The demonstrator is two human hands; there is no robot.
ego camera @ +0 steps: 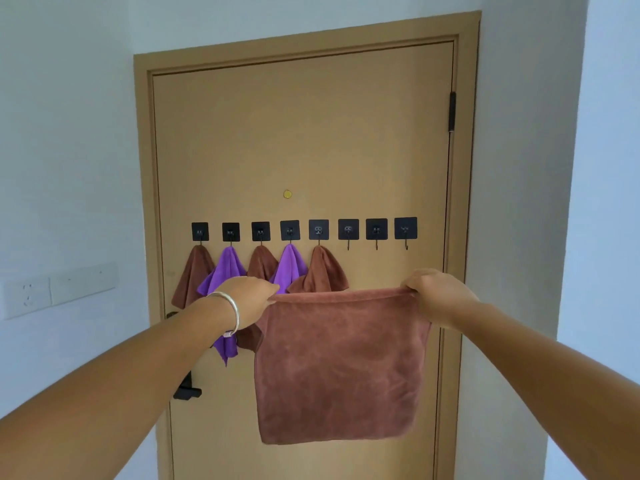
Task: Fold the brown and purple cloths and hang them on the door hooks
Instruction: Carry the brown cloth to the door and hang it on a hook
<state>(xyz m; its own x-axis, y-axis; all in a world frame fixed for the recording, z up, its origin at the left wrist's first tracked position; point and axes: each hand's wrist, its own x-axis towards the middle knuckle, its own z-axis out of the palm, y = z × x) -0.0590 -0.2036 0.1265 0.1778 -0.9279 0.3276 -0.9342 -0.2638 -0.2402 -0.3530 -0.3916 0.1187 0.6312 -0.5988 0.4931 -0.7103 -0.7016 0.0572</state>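
Fingertips hidden behind brown cloth (341, 368), L hand (250, 299) & R hand (437, 295) grips pinching top corners.

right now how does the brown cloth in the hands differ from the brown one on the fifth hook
The held brown cloth is stretched flat by its top corners between the left hand and right hand; the fifth-hook cloth hangs bunched from one point. The held one touches no hook and partly covers the hung one. Both look the same brown.
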